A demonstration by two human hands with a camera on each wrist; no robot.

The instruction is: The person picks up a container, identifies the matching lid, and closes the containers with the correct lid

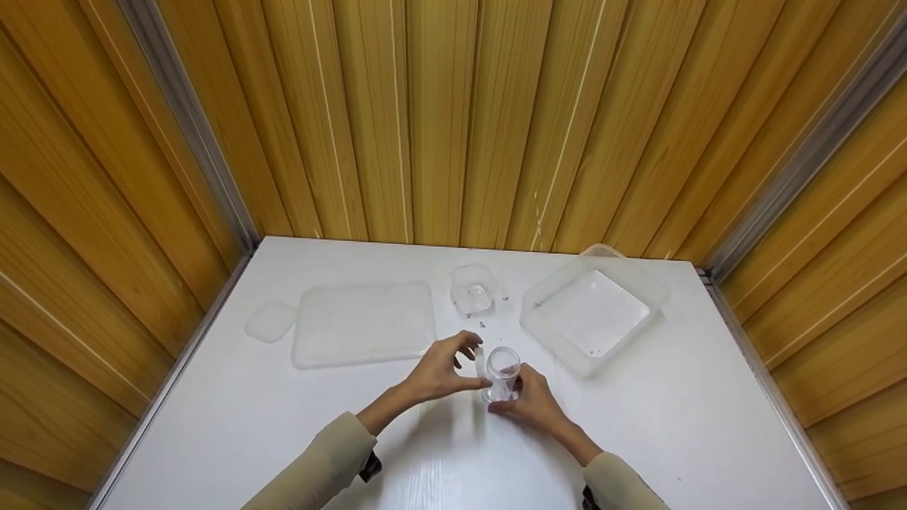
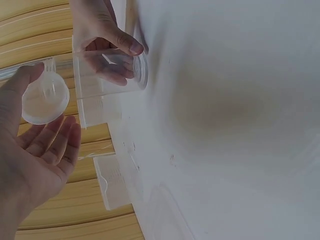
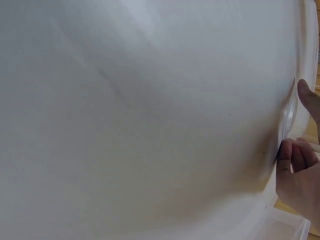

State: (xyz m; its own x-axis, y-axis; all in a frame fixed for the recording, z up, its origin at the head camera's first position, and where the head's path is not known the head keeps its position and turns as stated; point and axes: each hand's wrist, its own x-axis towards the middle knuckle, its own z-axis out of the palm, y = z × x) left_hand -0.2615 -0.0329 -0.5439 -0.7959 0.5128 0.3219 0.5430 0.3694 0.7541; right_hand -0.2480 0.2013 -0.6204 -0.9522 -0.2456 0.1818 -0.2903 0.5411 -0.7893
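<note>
Across the counter (image 1: 708, 425), beyond the jar (image 1: 502, 383), a flat lid (image 1: 363, 326), small container (image 1: 472, 289) and open tub (image 1: 565, 347) are sitting. Right wrist view is cutting off jar and right hand (image 1: 536, 401). Jar's looking clear, cylindrical, mouth-up between hands; right fingers are gripping it low, left hand (image 1: 436, 370) is pinching a round cap (image 2: 46, 100) alongside.

On the white surface (image 1: 708, 411) there is a small translucent lid (image 1: 270, 321), lying at the left, just beside a large rectangular lid (image 1: 363, 324), which lies flat. To the right of it stands a small clear container (image 1: 465, 282), with some dark specks (image 1: 482, 324) near it. Further right, a large translucent container (image 1: 551, 344) sits at an angle. Behind the surface rises a wood-patterned wall (image 1: 496, 127), with grey metal strips (image 1: 195, 127) in its corners.
</note>
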